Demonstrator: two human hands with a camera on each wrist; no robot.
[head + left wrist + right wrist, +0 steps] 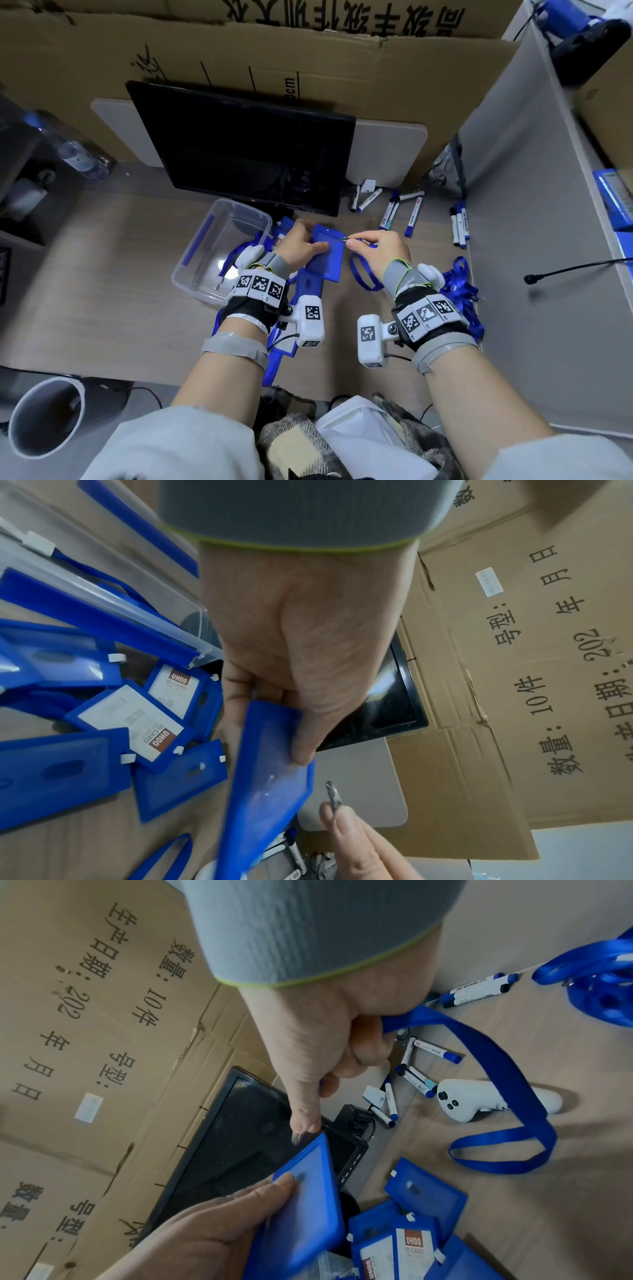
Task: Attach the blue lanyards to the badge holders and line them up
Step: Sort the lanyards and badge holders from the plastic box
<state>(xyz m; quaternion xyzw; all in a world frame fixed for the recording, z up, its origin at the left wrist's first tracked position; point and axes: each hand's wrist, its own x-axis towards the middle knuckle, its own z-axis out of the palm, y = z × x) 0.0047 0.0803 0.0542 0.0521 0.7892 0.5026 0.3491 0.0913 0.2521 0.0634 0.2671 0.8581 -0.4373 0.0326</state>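
My left hand [301, 245] grips a blue badge holder [329, 251] above the desk, thumb on its face; the left wrist view shows the same badge holder [270, 785] edge-on under my thumb. My right hand [371, 245] pinches the metal clip [344, 239] of a blue lanyard [363, 275] right at the holder's top edge. In the right wrist view the lanyard [503, 1074] trails from my fist in a loop over the desk, and the clip [296, 1137] touches the holder's [308, 1210] corner. More blue holders [103, 718] lie piled on the desk.
A clear plastic box [219, 246] stands left of the hands. A black monitor [246, 147] rises behind, cardboard [308, 68] beyond it. Blue markers [404, 212] are scattered at the back right, and a heap of lanyards [460, 291] lies at the right by a grey partition [534, 240].
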